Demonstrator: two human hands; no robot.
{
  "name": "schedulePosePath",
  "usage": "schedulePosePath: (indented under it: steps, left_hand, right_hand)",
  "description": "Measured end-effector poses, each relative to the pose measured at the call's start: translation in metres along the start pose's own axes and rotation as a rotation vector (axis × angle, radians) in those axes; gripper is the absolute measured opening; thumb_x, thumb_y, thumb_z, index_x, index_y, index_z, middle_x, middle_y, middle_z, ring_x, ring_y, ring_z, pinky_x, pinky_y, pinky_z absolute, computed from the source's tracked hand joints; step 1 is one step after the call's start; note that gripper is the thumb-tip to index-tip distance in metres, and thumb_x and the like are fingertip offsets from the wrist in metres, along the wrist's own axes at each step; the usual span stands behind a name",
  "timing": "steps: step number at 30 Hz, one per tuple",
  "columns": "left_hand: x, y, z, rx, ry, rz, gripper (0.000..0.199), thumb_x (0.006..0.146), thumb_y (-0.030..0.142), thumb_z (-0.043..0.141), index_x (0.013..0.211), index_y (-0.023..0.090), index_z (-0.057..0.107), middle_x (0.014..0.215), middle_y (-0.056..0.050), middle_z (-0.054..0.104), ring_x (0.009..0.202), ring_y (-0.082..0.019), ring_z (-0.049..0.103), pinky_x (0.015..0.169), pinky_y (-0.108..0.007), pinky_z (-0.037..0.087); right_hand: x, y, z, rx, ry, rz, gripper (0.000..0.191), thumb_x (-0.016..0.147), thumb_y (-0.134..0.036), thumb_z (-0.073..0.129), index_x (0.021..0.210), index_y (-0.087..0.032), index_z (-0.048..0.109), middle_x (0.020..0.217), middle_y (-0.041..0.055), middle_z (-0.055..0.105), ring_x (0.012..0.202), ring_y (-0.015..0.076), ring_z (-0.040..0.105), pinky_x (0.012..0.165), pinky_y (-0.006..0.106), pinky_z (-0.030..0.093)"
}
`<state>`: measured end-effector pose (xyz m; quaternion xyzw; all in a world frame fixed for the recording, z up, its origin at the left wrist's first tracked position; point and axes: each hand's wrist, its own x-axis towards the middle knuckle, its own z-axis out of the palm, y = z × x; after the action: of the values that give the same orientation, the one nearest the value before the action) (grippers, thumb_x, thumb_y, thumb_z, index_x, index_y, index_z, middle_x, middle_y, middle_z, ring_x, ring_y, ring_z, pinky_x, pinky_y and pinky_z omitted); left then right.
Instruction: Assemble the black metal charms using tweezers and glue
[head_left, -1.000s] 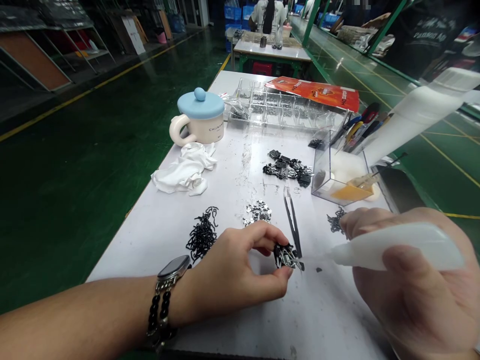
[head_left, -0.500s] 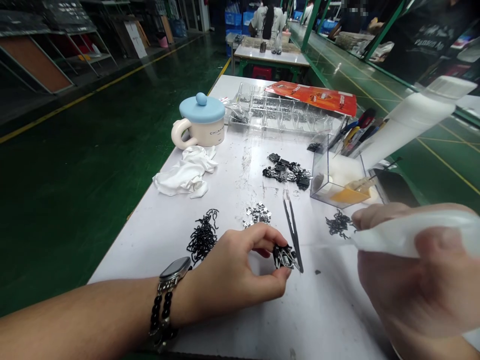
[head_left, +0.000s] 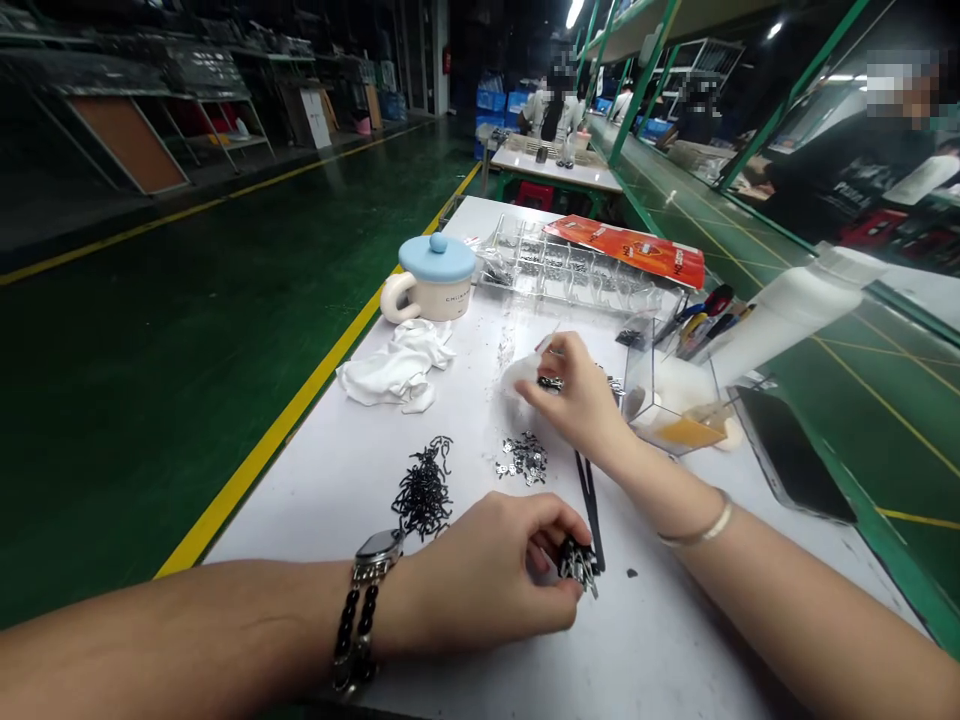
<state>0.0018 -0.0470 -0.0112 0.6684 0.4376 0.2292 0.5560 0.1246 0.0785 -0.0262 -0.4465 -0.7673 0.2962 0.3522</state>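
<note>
My left hand (head_left: 480, 570) pinches a small cluster of black-and-silver metal parts (head_left: 577, 565) at the front of the white table (head_left: 660, 640). Just beside that cluster lies a pair of black tweezers (head_left: 589, 510). My right hand (head_left: 577, 395) is raised over the table's middle, its fingers closed on a blurred white squeeze bottle (head_left: 521, 372). Under those fingers, a heap of black metal parts (head_left: 551, 383) is mostly hidden. Nearer my left hand are loose black wire clips (head_left: 424, 490) and small silver pieces (head_left: 521, 460).
At the back stand a compartment tray (head_left: 562, 275), an orange packet (head_left: 626, 250) and a blue-lidded mug (head_left: 431, 280). A white cloth (head_left: 397, 370) lies left. A clear acrylic box (head_left: 667, 395) stands right, beside a black slab (head_left: 787, 455). Co-workers sit far off.
My right hand has moved from the lower right to above the table's middle, carrying the white bottle. My left hand still pinches the cluster. The view has tilted upward.
</note>
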Motion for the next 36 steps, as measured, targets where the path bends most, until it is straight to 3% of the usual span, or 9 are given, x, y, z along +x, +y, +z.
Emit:
schedulePosePath:
  steps: [4,6,8,10,14,23,29,33,36]
  left_hand:
    - [-0.002,-0.001,0.003,0.034,-0.089,0.065,0.031,0.068,0.019,0.06,0.098,0.015,0.061,0.075,-0.001,0.061,0.068,-0.014,0.06,0.065,-0.023,0.05]
    - [-0.003,-0.001,0.004,0.062,-0.118,0.089,0.032,0.067,0.018,0.06,0.098,0.015,0.062,0.076,-0.001,0.062,0.068,-0.015,0.061,0.065,-0.023,0.051]
    - [-0.003,-0.002,0.005,0.08,-0.137,0.101,0.031,0.066,0.018,0.06,0.097,0.015,0.062,0.075,-0.001,0.063,0.068,-0.015,0.062,0.065,-0.022,0.051]
    - [-0.003,-0.004,0.006,0.09,-0.142,0.117,0.03,0.065,0.017,0.06,0.095,0.016,0.063,0.074,-0.001,0.064,0.067,-0.015,0.062,0.065,-0.022,0.052]
    - [-0.001,-0.007,0.006,0.101,-0.142,0.13,0.031,0.065,0.017,0.061,0.095,0.015,0.063,0.073,-0.001,0.065,0.067,-0.015,0.062,0.065,-0.022,0.052]
    - [0.002,-0.007,0.004,0.065,-0.136,0.116,0.03,0.067,0.017,0.06,0.097,0.014,0.062,0.077,-0.002,0.064,0.068,-0.015,0.061,0.066,-0.023,0.052]
    - [0.001,-0.008,0.0,0.017,-0.062,0.087,0.031,0.069,0.024,0.062,0.099,0.017,0.062,0.082,-0.002,0.065,0.076,-0.016,0.062,0.073,-0.026,0.051]
    - [0.002,-0.004,-0.006,-0.075,0.094,0.112,0.028,0.071,0.023,0.065,0.098,0.017,0.062,0.101,-0.006,0.065,0.097,-0.02,0.059,0.09,-0.032,0.045]
    - [0.003,-0.002,-0.011,-0.309,0.149,0.127,0.029,0.07,0.023,0.069,0.098,0.017,0.061,0.115,-0.01,0.061,0.117,-0.023,0.049,0.101,-0.036,0.037]
  right_hand:
    - [0.014,0.006,0.014,-0.102,-0.122,-0.053,0.035,0.072,-0.021,0.058,0.101,-0.023,0.038,0.085,0.0019,0.062,0.074,0.0167,0.058,0.068,0.033,0.043]
    - [0.007,0.007,0.007,-0.169,-0.152,-0.086,0.037,0.073,-0.022,0.059,0.104,-0.021,0.039,0.094,0.006,0.061,0.082,0.0192,0.058,0.071,0.036,0.044]
    - [-0.007,0.008,-0.007,-0.246,-0.175,-0.133,0.026,0.075,-0.02,0.057,0.099,-0.02,0.046,0.1,0.0083,0.057,0.091,0.0218,0.055,0.078,0.04,0.042]
    - [-0.024,0.009,-0.02,-0.314,-0.228,-0.184,0.009,0.077,-0.017,0.054,0.085,-0.021,0.054,0.095,0.0069,0.056,0.091,0.0223,0.052,0.081,0.043,0.04]
    - [-0.05,0.016,-0.032,-0.377,-0.307,-0.253,0.01,0.079,-0.015,0.055,0.08,-0.023,0.061,0.09,0.0051,0.058,0.087,0.0213,0.05,0.081,0.044,0.038]
    - [-0.053,0.023,-0.03,-0.365,-0.278,-0.233,0.007,0.082,-0.018,0.055,0.077,-0.021,0.059,0.084,0.003,0.059,0.082,0.0189,0.051,0.077,0.039,0.038]
    - [-0.055,0.021,-0.04,-0.326,-0.159,-0.231,0.007,0.085,-0.017,0.05,0.078,-0.02,0.052,0.085,0.0038,0.057,0.082,0.0178,0.051,0.074,0.036,0.042]
    - [-0.059,0.014,-0.045,-0.298,-0.053,-0.307,0.005,0.085,-0.019,0.05,0.081,-0.021,0.05,0.085,0.004,0.056,0.084,0.018,0.052,0.073,0.035,0.043]
    - [-0.064,0.008,-0.047,-0.287,0.069,-0.407,0.008,0.082,-0.014,0.052,0.086,-0.021,0.051,0.086,0.005,0.056,0.085,0.0187,0.053,0.073,0.036,0.043]
